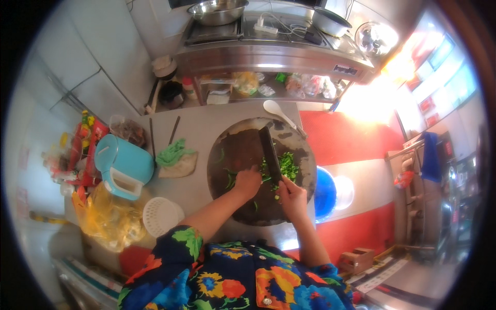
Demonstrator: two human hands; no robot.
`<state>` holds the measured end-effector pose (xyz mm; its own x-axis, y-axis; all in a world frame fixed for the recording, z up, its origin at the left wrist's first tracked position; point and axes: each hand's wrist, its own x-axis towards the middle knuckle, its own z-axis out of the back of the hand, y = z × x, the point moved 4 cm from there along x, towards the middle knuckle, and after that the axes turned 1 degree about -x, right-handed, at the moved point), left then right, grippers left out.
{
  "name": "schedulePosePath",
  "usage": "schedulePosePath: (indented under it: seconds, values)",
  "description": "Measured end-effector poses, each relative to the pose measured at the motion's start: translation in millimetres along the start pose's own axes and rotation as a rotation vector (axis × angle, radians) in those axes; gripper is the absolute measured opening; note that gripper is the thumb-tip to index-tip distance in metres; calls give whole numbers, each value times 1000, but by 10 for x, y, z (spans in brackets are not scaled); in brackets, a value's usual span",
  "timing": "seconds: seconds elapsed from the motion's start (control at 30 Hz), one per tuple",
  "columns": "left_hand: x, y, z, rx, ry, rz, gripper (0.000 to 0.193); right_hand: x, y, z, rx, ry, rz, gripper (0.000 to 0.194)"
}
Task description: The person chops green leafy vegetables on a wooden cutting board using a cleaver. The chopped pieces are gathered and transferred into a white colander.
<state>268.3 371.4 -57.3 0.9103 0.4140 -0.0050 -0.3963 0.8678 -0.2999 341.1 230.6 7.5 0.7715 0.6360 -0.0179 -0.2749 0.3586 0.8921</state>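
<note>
A large round chopping block (240, 135) lies in front of me on the table. My right hand (291, 195) grips the handle of a cleaver (270, 153), whose blade points away from me across the block. Chopped green vegetable (288, 166) is heaped right of the blade, with some pieces at its left side. My left hand (249, 181) is just left of the blade, fingers bent over thin green stalks (266, 179) that reach the cleaver. A few loose green strips (230, 180) lie farther left on the block.
A white spoon (276, 109) touches the block's far edge. Left on the table (193, 116) are a green cloth (174, 153), a turquoise kettle (130, 161), a white perforated basket (161, 217) and a yellow plastic bag (112, 221). A blue basin (324, 193) stands right, below the table.
</note>
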Motion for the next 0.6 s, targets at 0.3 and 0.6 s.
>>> schedulePosePath:
  seconds: [0.3, 0.6]
  values:
    - [46, 30, -129, -60, 16, 50, 14, 247, -1, -152, -242, 13, 99, 22]
    - [148, 9, -23, -96, 102, 57, 17, 195, 88, -204, -336, 44, 164, 25]
